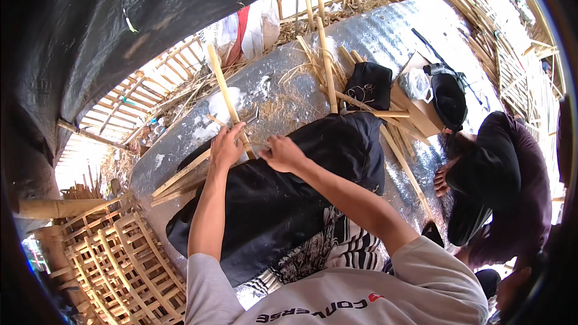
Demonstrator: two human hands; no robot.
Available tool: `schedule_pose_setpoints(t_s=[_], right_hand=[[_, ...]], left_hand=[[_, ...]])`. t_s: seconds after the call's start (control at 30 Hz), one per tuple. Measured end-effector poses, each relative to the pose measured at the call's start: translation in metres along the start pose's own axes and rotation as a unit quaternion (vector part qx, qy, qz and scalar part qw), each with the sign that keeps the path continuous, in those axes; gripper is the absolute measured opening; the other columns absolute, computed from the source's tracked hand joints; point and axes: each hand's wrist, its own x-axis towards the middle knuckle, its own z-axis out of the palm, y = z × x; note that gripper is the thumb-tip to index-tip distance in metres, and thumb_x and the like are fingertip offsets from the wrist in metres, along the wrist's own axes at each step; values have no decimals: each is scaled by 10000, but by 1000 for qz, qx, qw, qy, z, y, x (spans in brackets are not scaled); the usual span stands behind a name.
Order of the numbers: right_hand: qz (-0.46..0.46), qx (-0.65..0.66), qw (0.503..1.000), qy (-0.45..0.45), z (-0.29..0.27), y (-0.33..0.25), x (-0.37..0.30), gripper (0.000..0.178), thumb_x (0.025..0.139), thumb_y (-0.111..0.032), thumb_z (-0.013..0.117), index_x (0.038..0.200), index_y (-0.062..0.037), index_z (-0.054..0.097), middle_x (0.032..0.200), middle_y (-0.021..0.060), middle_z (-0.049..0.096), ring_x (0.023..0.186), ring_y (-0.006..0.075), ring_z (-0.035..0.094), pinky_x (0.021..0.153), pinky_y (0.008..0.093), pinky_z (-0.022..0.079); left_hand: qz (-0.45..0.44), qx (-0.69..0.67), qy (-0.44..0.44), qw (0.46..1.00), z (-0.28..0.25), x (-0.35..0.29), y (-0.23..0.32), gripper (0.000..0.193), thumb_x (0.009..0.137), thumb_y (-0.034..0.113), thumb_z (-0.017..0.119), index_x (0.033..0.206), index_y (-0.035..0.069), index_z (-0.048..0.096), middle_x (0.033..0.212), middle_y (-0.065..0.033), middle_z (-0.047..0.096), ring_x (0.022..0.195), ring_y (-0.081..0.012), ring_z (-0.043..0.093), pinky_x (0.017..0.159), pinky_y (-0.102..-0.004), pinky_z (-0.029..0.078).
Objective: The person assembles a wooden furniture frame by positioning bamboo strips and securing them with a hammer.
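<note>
My left hand [227, 144] grips a long pale bamboo strip [224, 87] that rises away from me over the silver sheet [385, 36]. My right hand [282, 153] is closed just beside it, on the lower part of the same strip; whatever it may hold is hidden by the fingers. Both hands work above a black cloth [283, 198] spread over my lap. More split bamboo strips [180, 177] lie under my left hand, pointing left.
Another person [500, 186] in dark clothes sits at the right beside a cardboard box [415, 108], a black bag [368, 84] and a black cap [450, 101]. Bamboo lattice panels [120, 259] lie lower left. Loose bamboo sticks [328, 60] and shavings cover the sheet.
</note>
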Motion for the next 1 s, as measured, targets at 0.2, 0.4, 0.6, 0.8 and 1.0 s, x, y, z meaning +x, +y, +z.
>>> schedule_pose_setpoints(t_s=[0.2,0.4,0.6,0.8,1.0], right_hand=[[136,167,974,-74,33,-35,11,512,933,-428,615,1171,24,588,939,211,700,942,385,674,808,440,522],[140,277,950,-34,55,-11,9,358,940,-342,644,1070,-9,661,839,146,687,776,245,651,703,375,492],[137,332,933,15,62,2,5,248,953,-250,624,1021,-14,653,794,147,666,713,254,625,690,383,480],[140,298,943,-41,55,-5,10,247,963,-241,613,1030,-5,627,782,157,629,709,257,578,701,369,464],[124,304,943,-47,51,-2,9,238,968,-239,606,1036,-13,636,776,156,627,708,257,577,699,373,463]], left_hand=[[37,-10,40,998,-8,1,-6,550,826,55,600,1342,242,583,1002,-145,642,937,-371,641,807,-459,530],[3,-51,14,999,-1,5,-1,525,850,101,639,1365,146,547,1158,-173,673,1023,-390,640,838,-474,524],[55,-31,24,998,15,11,-19,325,848,160,681,1132,2,680,1013,-193,680,937,-401,644,798,-455,525],[69,-16,2,997,4,10,-21,307,851,154,685,1105,-18,682,951,-197,666,887,-409,637,752,-455,522],[84,-4,3,996,4,13,-17,334,844,163,710,1106,-44,684,897,-210,656,836,-407,636,728,-443,504]])
